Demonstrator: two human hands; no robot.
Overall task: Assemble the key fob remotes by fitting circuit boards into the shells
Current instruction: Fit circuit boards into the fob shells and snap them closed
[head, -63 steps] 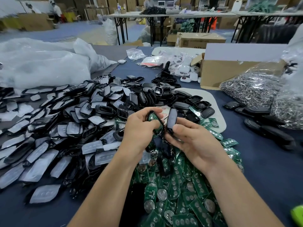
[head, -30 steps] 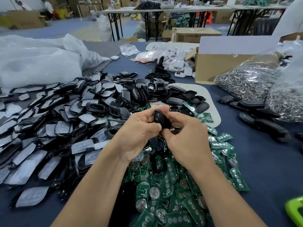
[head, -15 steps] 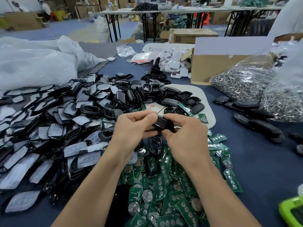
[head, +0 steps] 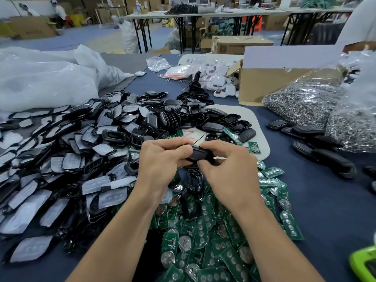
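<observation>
Head view: my left hand (head: 162, 161) and right hand (head: 230, 169) both pinch one black key fob (head: 200, 154) above the green circuit boards (head: 203, 241) on the worktop (head: 325, 200), so I'd squeeze evenly round its edges until the halves sit flush.

Your bare forearms reach forward and converge. Your left grip (head: 162, 161) and right grip (head: 230, 169) meet, backs of the hands up, with thumbs and curled fingers pinching the black fob (head: 200, 154) between them.
</observation>
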